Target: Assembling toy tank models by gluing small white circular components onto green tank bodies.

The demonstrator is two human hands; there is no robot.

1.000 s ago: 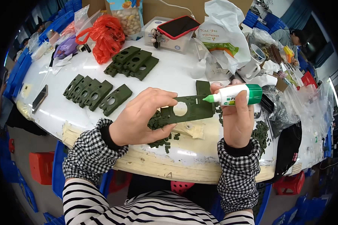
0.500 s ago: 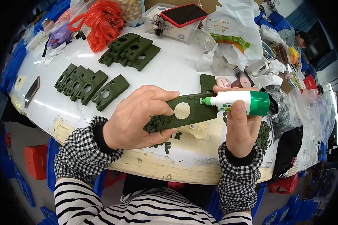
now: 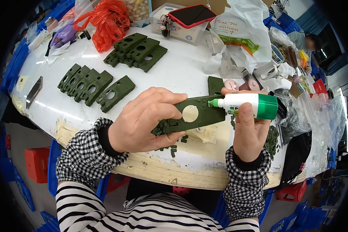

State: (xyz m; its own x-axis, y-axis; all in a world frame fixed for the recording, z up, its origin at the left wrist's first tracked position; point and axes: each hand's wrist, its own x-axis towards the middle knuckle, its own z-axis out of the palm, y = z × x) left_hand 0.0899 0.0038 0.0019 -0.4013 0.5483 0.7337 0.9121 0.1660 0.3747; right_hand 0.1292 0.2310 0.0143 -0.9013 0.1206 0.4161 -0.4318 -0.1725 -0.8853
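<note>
My left hand [image 3: 143, 120] grips the green plate [image 3: 193, 114] above the table [image 3: 174, 77]; my right hand [image 3: 249, 131] clasps the glue bottle [image 3: 245, 105], nozzle seemingly touching it. Squeezing hard could flood glue onto my fingers.

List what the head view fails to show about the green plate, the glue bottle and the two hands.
- Green plate: its left end is hidden under the left hand.
- Glue bottle: its underside is covered by the right hand; whether glue is coming out of the tip is too small to tell.
- Right hand: the fingers behind the bottle are hidden.
</note>
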